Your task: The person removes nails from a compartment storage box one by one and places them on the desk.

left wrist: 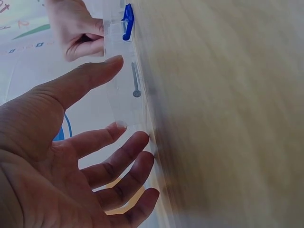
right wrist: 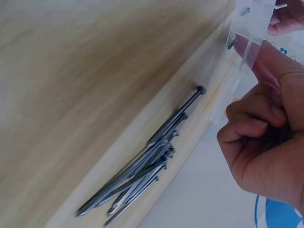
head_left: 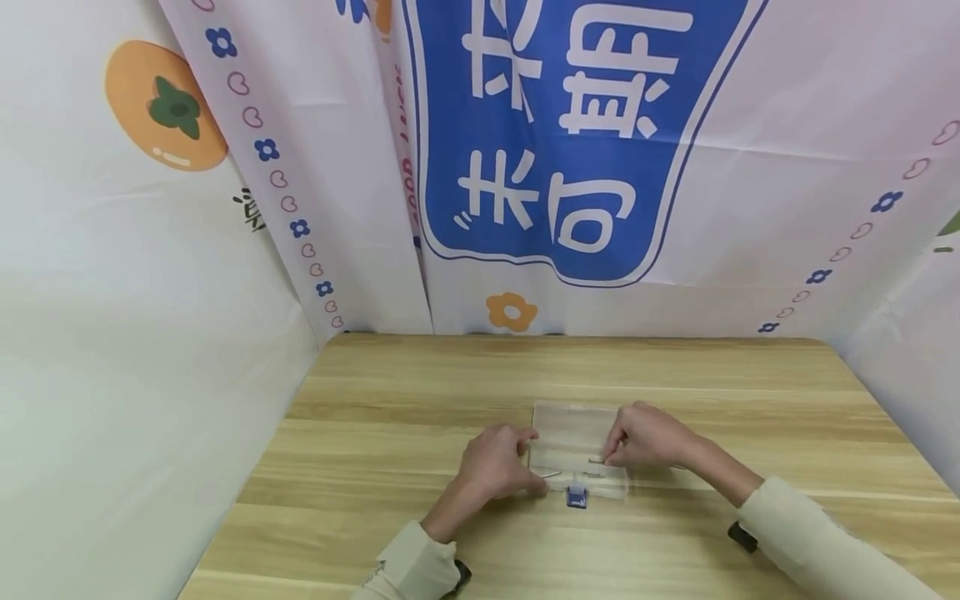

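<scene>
A clear plastic box (head_left: 618, 487) lies on the table with its lid (head_left: 568, 425) folded back and a blue latch (head_left: 577, 497) at its near edge. My left hand (head_left: 491, 461) is at the box's left end, thumb by the near corner and fingers spread, relaxed, along the side. One nail (left wrist: 136, 81) lies in the compartment beside that thumb. My right hand (head_left: 651, 434) reaches over the box's right part and pinches a nail (head_left: 596, 461). Another nail (head_left: 594, 475) lies just below it in the box. The pinching fingertips are partly hidden in the right wrist view.
In the right wrist view a pile of several loose nails (right wrist: 142, 166) lies on the wooden table (head_left: 405, 392), to the right of the box. White printed cloth (head_left: 750, 208) hangs behind the table and along its sides.
</scene>
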Motion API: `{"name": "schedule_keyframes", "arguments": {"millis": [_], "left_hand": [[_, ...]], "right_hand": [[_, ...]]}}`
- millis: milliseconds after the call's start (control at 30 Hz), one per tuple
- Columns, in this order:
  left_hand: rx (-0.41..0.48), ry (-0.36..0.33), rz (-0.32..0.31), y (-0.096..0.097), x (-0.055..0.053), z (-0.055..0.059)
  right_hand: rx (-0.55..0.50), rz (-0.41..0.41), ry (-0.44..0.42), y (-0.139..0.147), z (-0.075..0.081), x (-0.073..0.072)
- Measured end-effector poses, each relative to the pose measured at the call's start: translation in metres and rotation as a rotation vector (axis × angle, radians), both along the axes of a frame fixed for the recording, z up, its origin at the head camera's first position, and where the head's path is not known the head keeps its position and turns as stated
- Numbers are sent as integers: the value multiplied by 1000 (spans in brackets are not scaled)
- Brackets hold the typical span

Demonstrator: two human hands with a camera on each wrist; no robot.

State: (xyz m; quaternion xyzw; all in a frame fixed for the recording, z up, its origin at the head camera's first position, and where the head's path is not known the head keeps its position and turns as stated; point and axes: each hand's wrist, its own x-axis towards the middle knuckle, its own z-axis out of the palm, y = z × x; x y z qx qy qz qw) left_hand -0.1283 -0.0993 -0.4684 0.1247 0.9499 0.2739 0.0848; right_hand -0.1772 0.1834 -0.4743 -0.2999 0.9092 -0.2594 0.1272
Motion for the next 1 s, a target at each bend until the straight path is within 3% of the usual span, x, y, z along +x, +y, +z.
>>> {"name": "schedule_keyframes", "arguments": {"millis": [167,533,1000], "left_hand": [[3,-3,5,0,0,1],[-2,3,13,-1,1,2],[11,7,29,0,1,0]], "right_hand": [[38,54,61,-7,5,1],[32,137,80,-7,7,-6],[-119,151,58,-19,9,-4]]}}
